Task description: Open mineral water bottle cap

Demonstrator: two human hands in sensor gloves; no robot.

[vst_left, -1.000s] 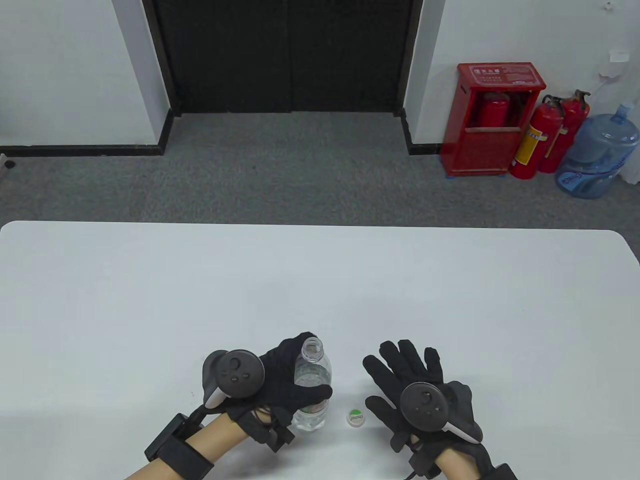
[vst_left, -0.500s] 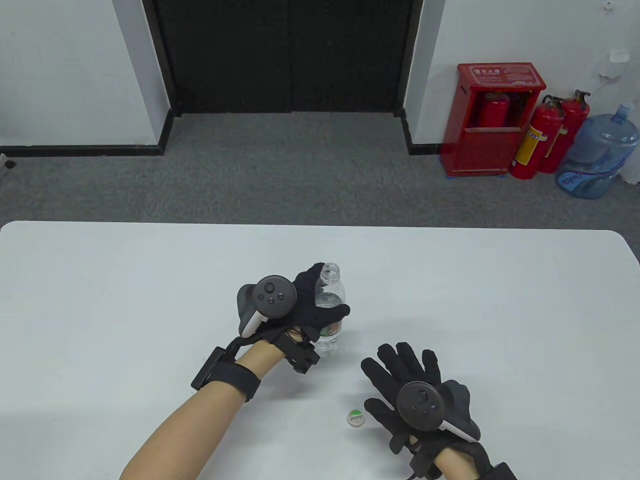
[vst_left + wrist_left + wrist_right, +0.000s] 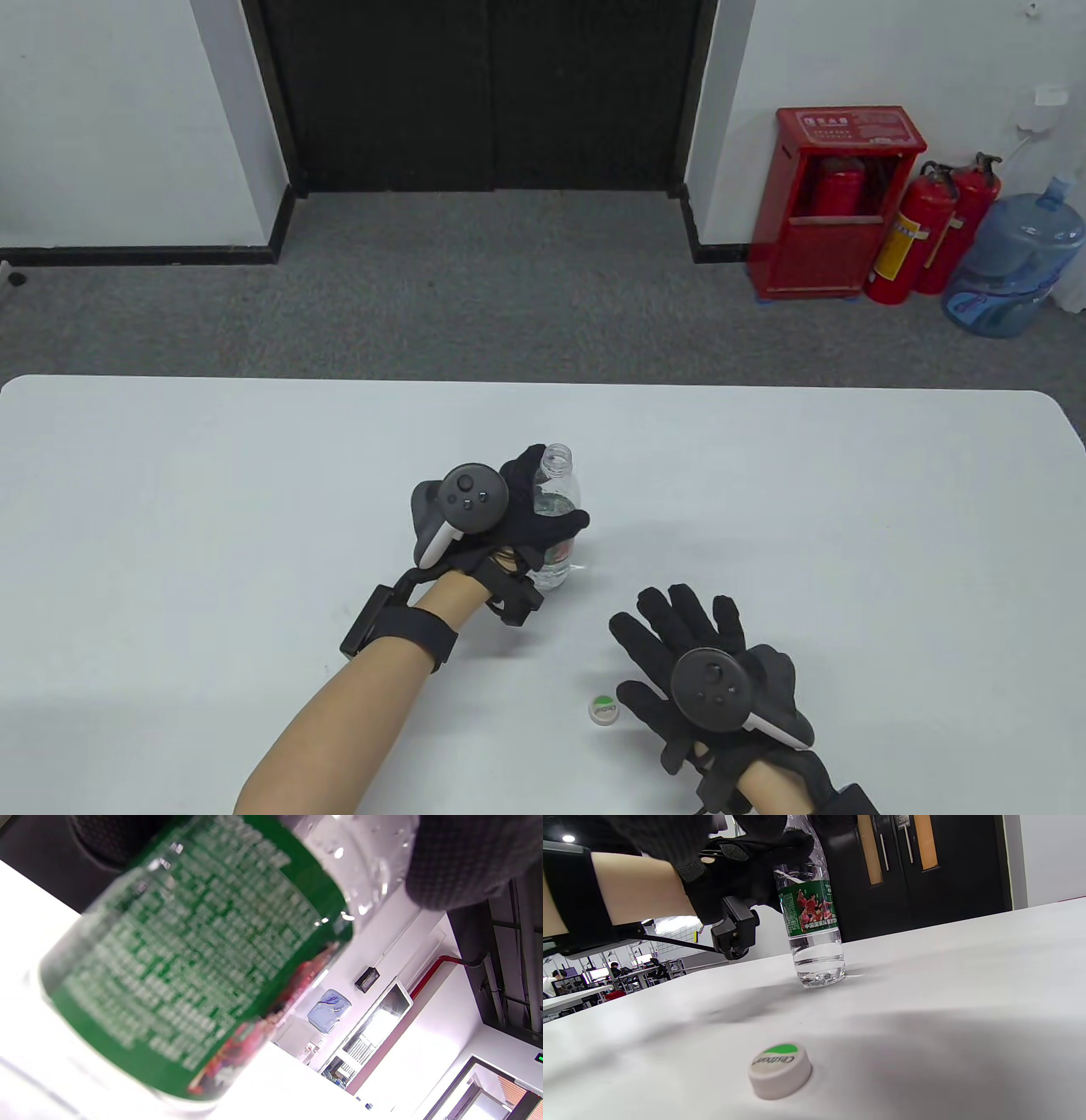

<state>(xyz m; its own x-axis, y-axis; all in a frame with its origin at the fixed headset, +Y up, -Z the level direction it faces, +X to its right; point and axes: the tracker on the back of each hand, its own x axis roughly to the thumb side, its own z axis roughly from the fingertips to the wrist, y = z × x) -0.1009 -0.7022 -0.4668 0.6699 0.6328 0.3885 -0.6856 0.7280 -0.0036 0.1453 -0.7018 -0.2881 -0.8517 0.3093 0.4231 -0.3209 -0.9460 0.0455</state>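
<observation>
A clear water bottle (image 3: 556,509) with a green label stands upright on the white table (image 3: 254,475), its mouth open and capless. My left hand (image 3: 517,518) grips it around the upper body. The bottle fills the left wrist view (image 3: 203,955) and stands on the table in the right wrist view (image 3: 814,938). The white cap (image 3: 603,709) with a green mark lies on the table near the front, also in the right wrist view (image 3: 780,1070). My right hand (image 3: 687,654) rests flat on the table with fingers spread, just right of the cap, holding nothing.
The table's far edge (image 3: 543,384) gives onto grey carpet. A red extinguisher cabinet (image 3: 836,199), two extinguishers (image 3: 916,238) and a blue water jug (image 3: 1014,267) stand by the far wall, well off the table.
My left hand carried the bottle from near the front edge to farther up the table and set it down there. The cap and my right hand stayed put.
</observation>
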